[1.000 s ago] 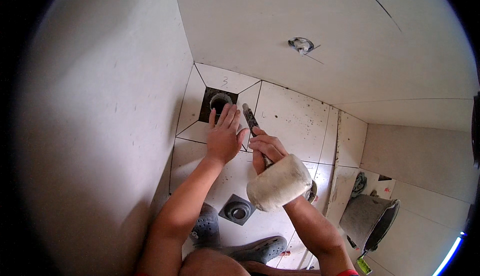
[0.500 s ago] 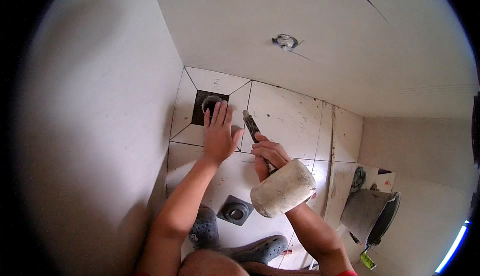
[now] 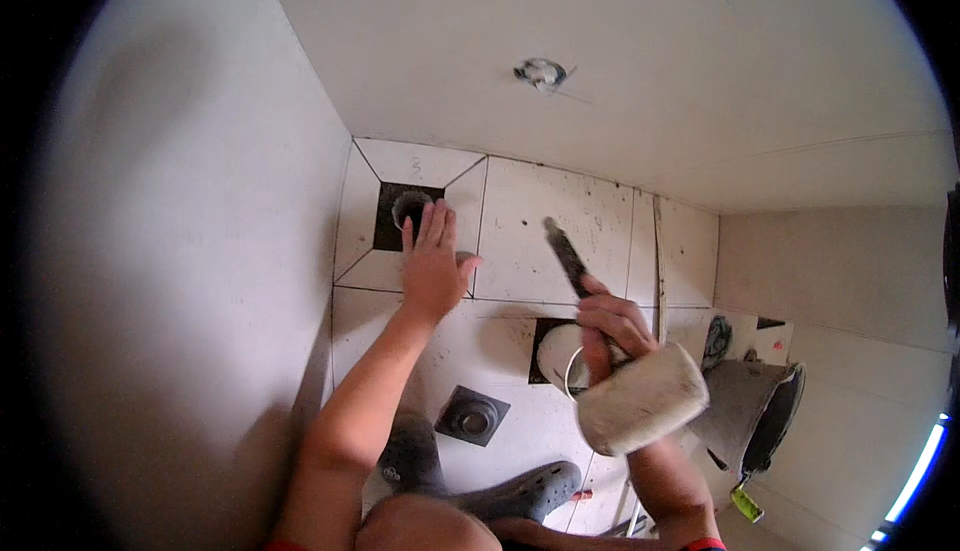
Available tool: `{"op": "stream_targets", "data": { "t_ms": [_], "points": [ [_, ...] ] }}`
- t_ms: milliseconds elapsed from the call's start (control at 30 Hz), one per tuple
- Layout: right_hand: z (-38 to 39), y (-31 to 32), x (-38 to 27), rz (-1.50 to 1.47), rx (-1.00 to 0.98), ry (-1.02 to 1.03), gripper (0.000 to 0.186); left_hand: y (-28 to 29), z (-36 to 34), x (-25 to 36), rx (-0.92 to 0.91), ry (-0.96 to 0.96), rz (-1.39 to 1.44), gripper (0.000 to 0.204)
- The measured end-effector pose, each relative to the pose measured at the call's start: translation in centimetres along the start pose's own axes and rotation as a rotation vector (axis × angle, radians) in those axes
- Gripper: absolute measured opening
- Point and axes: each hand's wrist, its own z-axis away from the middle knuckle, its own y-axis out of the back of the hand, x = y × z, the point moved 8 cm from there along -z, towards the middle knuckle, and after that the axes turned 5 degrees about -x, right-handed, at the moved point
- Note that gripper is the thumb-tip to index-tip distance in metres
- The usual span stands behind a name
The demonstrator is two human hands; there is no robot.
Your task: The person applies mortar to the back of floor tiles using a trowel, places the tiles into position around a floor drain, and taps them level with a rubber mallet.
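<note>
My left hand (image 3: pixel 432 269) lies flat with its fingers out on the cut floor tile (image 3: pixel 380 270), its fingertips at the edge of a dark square opening (image 3: pixel 385 234) with a round pipe mouth (image 3: pixel 405 207) in it. My right hand (image 3: pixel 612 326) is wrapped round the handle of a mallet, close under its big whitish head (image 3: pixel 645 401). The black handle's free end points away and to the left, above the floor tiles. A dark grey square floor drain (image 3: pixel 472 416) with a round hole rests on the tile between me and my left hand.
A white pipe (image 3: pixel 556 353) shows in another dark square opening, partly behind the mallet. To the right a grey bucket (image 3: pixel 740 401) lies tipped, a yellow-green object (image 3: pixel 746 504) beside it. My dark clogs (image 3: pixel 535 491) stand near. Walls rise at left and far side.
My right hand has moved right with the mallet, uncovering the white pipe. My left hand stays pressed on the cut tile. The view has shifted a little.
</note>
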Motion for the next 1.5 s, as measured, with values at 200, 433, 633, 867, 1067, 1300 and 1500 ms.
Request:
{"op": "stream_targets", "data": {
  "t_ms": [200,433,633,867,1067,1300,1500],
  "points": [
    [1.4,9.7,-2.5,0.239,-0.055,-0.094,0.008,-0.7,-1.2,3.8,-0.028,-0.16,0.012,0.084],
    [8.4,16.1,-3.8,0.31,-0.103,-0.326,0.007,-2.9,-6.3,5.1,-0.034,-0.135,-0.021,0.083],
    [14.3,17.3,-5.0,0.302,0.061,-0.481,0.012,-5.1,-1.1,10.7,-0.466,-0.401,0.601,0.068],
    [18.4,17.2,-3.1,0.273,0.206,-0.448,0.011,-2.2,-3.0,5.2,-0.126,-0.142,-0.036,0.074],
    [18.1,17.3,-2.2,0.136,0.256,-0.375,0.009,-4.5,2.8,9.7,-0.243,-0.423,0.249,0.061],
    [19.8,18.1,-2.1,0.079,0.341,-0.412,0.01,-0.6,1.1,2.4,0.141,-0.062,0.272,0.052],
    [21.1,18.5,-1.7,0.103,0.282,-0.434,0.018,2.5,-2.7,-2.5,-0.221,0.365,0.22,0.051]
  ]
}}
